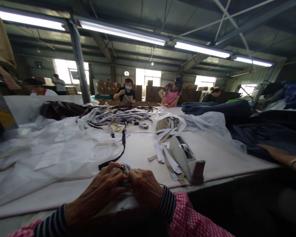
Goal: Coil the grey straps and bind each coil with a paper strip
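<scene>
Both my hands rest together at the near edge of the white table (143, 149). My left hand (98, 194) and my right hand (144, 187) have their fingers curled and pinched round a small item with a metal part (124, 169), mostly hidden between them. A black strap (118, 151) runs from my hands up the table toward a heap of straps. A grey tape dispenser (187, 158) stands just right of my right hand, with white and brown paper strips (167, 159) beside it.
Crumpled clear plastic sheeting (51, 148) covers the table's left. A heap of grey and black straps (118, 117), yellow scissors (116, 127) and a tape roll (143, 125) lie farther back. Dark blue fabric (261, 128) is piled right, over another person's arm (283, 158). Workers (127, 93) sit beyond.
</scene>
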`<state>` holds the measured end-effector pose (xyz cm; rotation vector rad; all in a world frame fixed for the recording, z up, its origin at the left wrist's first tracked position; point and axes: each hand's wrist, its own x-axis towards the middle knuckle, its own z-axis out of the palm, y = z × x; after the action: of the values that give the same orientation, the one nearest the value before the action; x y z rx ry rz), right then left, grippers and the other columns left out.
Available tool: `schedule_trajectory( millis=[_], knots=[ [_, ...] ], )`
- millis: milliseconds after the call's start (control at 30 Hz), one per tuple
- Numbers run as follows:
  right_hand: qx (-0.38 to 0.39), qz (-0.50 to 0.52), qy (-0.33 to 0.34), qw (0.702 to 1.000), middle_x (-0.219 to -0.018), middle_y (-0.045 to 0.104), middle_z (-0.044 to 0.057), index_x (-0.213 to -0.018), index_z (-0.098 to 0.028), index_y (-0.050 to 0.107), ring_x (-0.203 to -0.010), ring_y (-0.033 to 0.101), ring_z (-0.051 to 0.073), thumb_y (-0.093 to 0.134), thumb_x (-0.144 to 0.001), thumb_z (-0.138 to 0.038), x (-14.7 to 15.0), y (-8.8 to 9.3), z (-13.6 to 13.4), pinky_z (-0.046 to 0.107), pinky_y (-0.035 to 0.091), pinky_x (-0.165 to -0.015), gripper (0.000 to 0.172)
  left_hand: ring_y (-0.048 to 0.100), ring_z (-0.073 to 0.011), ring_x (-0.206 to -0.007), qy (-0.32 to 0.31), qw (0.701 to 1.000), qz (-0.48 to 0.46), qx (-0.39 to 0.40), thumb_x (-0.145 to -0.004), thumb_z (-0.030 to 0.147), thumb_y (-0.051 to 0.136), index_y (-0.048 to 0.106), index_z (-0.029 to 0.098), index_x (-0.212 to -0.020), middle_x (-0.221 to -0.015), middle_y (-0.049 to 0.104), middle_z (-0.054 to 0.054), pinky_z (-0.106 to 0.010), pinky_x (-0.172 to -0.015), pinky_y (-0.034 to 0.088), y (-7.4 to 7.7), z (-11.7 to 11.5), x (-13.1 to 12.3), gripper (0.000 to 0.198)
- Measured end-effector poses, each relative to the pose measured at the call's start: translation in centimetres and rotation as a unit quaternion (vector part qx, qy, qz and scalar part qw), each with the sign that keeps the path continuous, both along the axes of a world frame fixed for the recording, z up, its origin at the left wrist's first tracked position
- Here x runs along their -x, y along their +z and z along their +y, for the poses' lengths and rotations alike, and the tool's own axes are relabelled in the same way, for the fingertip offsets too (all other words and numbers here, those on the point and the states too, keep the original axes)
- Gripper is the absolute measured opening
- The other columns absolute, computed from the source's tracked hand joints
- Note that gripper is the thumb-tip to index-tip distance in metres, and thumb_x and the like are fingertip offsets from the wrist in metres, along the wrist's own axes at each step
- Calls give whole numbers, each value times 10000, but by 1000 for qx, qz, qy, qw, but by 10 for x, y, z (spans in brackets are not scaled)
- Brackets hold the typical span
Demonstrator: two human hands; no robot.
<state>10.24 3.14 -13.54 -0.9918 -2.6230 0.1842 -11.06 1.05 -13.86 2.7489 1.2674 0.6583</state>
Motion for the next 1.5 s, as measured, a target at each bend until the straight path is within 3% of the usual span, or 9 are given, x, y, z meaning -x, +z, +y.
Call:
schedule_trajectory(
  millis=[133,267,467,667,733,833,967,1300,1500],
  knots=[
    [17,0,-4,1000,-1052,759,85,-1125,-143,653,-982,714,236,648,-947,-241,0,3,2,287,489,-784,203,526,-257,-975,46,998,11,-33,-915,316,748,689,255,-987,-993,690,-9,-388,-875,359,-15,2,-5,111],
    [41,-28,10,999,-1000,781,-63,-1227,-306,664,-897,730,119,720,-940,-412,-24,22,13,168,491,-762,311,512,-242,-952,32,999,3,-29,-964,265,671,676,270,-1020,-1006,674,-5,-381,-856,325,-23,4,-3,57],
    [-50,-117,-246,961,-1141,704,197,-1165,-52,649,-1049,693,263,460,-1041,-134,-85,45,53,383,516,-903,240,522,-265,-1007,45,999,10,-16,-916,195,649,657,231,-967,-1011,671,-35,-424,-914,315,-23,6,-8,63],
    [-38,-235,-316,918,-1102,706,83,-1099,-121,679,-979,697,218,670,-986,-321,-92,27,71,411,592,-865,230,552,-254,-922,82,994,-60,41,-913,290,579,663,206,-874,-936,647,-38,-390,-869,366,7,-6,-8,125],
    [-41,-248,-319,914,-1128,699,93,-1127,-120,673,-991,696,223,671,-986,-327,-88,23,73,412,595,-864,250,554,-228,-815,130,976,-141,101,-905,399,598,655,199,-801,-849,626,-21,-335,-769,379,22,-9,-2,232],
    [-50,-255,-304,917,-1133,700,89,-1119,-126,676,-1013,692,227,666,-988,-324,-89,23,76,425,589,-886,238,498,-176,-609,186,907,-266,270,-845,548,664,636,187,-715,-641,555,18,-278,-583,297,41,-13,7,385],
    [-71,-251,-281,924,-1127,705,80,-1106,-132,682,-1034,689,230,659,-993,-311,-96,22,79,441,578,-913,212,478,-154,-529,169,814,-406,378,-756,621,740,671,159,-708,-567,576,16,-258,-542,265,51,-23,11,470],
    [-127,-189,-271,935,-1128,710,90,-1096,-133,684,-1109,655,246,581,-1009,-197,-105,-3,86,435,503,-979,149,542,-157,-590,167,760,-515,359,-740,554,802,730,144,-750,-651,669,-20,-248,-564,346,41,-31,15,416],
    [-160,-144,-295,931,-1168,692,192,-1271,-103,610,-1044,654,282,452,-973,-101,-112,-20,79,384,462,-893,337,584,-168,-605,150,744,-542,361,-774,522,794,744,139,-796,-695,706,-34,-251,-568,390,37,-29,15,387]
  ],
)
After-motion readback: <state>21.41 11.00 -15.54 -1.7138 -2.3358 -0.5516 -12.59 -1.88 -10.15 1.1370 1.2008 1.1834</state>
